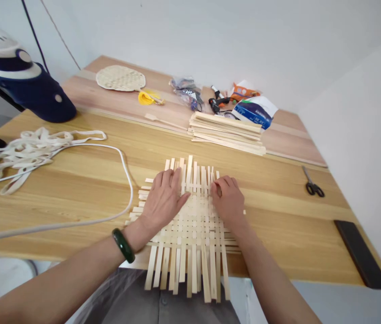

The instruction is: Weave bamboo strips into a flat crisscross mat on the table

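A mat of pale, flat bamboo or wood strips lies in front of me in a criss-cross weave. Its loose strip ends stick out on all sides, and the near ones hang past the table edge. My left hand rests palm down on the mat's upper left part, fingers stretched out and thumb spread inward. At the upper right part, my right hand has its fingers curled and pinched at an upright strip. Its palm and some of the fingertips are hidden from view.
Behind the mat lies a stack of loose strips. A finished woven fan, a plastic bag and a glue gun lie farther back. White cloth tape and a cable are left; scissors and a black bar right.
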Demonstrator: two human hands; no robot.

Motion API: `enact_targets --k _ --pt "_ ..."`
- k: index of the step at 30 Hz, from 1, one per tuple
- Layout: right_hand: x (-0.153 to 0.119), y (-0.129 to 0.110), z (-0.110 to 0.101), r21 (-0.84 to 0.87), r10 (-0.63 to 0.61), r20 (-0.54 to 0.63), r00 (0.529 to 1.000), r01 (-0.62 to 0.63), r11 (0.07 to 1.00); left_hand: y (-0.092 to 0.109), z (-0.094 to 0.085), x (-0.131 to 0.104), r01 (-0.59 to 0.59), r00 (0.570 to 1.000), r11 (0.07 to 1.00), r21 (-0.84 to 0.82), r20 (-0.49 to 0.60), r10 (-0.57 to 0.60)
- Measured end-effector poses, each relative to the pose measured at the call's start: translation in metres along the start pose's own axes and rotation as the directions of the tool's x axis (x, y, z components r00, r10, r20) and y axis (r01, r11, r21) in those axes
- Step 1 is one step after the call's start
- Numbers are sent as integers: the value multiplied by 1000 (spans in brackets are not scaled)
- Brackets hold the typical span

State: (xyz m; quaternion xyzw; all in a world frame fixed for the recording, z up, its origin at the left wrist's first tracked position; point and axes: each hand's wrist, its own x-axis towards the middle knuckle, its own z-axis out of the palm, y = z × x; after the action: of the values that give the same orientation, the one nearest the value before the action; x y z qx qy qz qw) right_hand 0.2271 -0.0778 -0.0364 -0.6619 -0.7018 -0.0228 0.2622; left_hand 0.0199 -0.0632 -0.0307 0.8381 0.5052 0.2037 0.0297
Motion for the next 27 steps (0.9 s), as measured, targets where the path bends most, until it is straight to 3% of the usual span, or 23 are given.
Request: enact_targets --k 6,15,18,21,24,27 --pt "13 -4 -2 125 312 114 943 -326 937 0 3 2 -4 1000 999 -47 17 5" --pt "61 -3 13 230 444 93 891 -453 861 -19 4 46 20 999 998 -54 41 -18" --pt "62 -3 17 198 396 17 918 -391 899 -19 2 48 -11 999 999 -39 31 12" --pt "48 -5 20 92 231 -109 967 -222 971 -15 3 39 -45 999 999 -10 8 45" --pt "30 -6 24 -34 47 -102 994 -50 998 -13 6 31 -55 998 998 13 27 55" --pt "19 -8 27 -103 -44 -80 996 35 994 -13 8 28 -51 998 999 19 42 50"
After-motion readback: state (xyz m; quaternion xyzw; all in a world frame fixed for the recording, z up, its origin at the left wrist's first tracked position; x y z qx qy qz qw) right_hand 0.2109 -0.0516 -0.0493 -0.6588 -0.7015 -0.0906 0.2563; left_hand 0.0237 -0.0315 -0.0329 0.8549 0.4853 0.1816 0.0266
